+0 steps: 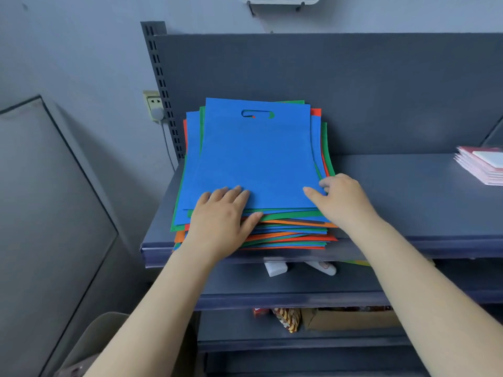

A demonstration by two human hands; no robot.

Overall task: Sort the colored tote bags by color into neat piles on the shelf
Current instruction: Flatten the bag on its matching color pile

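Note:
A mixed stack of flat tote bags (285, 232) in blue, green, orange and red lies on the left part of the grey shelf (408, 202). A blue bag (255, 156) with a cut-out handle is on top. My left hand (226, 213) rests flat on the near left corner of the top blue bag, its thumb against the stack's front edge. My right hand (340, 197) pinches the near right corner of the top blue bag between thumb and fingers.
A pile of pink and white sheets (484, 164) lies at the shelf's far right. The shelf's back panel (353, 91) rises behind the stack. Lower shelves hold a white item (276, 268) and a cardboard box (348, 319). A wall socket (153, 104) is on the left.

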